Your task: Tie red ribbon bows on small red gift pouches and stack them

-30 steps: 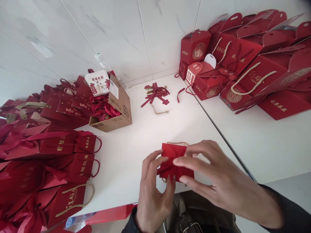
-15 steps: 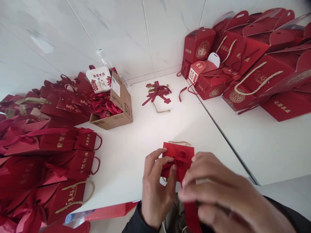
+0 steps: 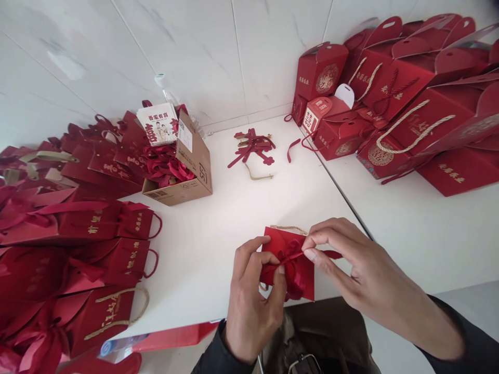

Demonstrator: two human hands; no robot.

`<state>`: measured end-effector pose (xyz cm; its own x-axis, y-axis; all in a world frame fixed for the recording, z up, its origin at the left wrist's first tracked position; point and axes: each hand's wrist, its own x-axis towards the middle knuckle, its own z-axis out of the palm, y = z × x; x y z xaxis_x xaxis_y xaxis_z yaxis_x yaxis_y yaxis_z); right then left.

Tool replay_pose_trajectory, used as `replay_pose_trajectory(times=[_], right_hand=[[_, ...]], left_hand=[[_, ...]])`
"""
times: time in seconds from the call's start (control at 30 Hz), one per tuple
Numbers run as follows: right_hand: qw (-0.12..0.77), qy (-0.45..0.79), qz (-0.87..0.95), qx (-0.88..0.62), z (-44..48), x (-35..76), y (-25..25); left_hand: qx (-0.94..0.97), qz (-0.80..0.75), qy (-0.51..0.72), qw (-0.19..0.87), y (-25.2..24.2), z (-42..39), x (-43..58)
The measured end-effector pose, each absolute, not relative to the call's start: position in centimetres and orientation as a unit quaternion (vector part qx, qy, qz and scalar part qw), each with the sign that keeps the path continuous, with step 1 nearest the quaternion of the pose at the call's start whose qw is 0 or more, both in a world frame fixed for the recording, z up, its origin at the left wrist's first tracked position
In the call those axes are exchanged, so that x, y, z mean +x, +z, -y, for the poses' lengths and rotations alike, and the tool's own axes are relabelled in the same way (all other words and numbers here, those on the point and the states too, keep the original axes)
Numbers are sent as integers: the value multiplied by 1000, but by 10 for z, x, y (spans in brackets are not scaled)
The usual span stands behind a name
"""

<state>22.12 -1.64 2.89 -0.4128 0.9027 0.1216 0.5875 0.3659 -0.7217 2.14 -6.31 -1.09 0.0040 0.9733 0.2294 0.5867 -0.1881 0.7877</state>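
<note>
A small red box point(image 3: 307, 283) with twisted gold cord handles rests near the front edge of the white table. A red ribbon point(image 3: 294, 278) is looped on its top. My left hand point(image 3: 257, 293) pinches the ribbon at the left of the knot, its fingers over the box. On the right side, my right hand point(image 3: 346, 259) pinches a strand of the same ribbon between thumb and fingertips, and a ribbon tail sticks out past its thumb.
A cardboard box point(image 3: 193, 182) of red ribbons and cards stands at the back left. Loose straps point(image 3: 253, 148) lie mid-table. Red gift boxes point(image 3: 97, 218) crowd the left; more red boxes point(image 3: 405, 93) are stacked at the right.
My right hand has moved up and away from me, and it now pinches the ribbon beside the knot. The ribbon that hung down below it now lies across the box. My left hand keeps its pinch.
</note>
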Motion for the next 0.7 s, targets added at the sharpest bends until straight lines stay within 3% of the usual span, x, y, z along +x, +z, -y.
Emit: replay_pose_trajectory(times=[0.33, 0.7], right_hand=[[268, 439, 676, -528, 8, 233, 39], [229, 373, 749, -497, -10, 218, 27]], left_hand=[[665, -589, 395, 235, -9, 63, 15], [654, -597, 411, 218, -9, 64, 12]])
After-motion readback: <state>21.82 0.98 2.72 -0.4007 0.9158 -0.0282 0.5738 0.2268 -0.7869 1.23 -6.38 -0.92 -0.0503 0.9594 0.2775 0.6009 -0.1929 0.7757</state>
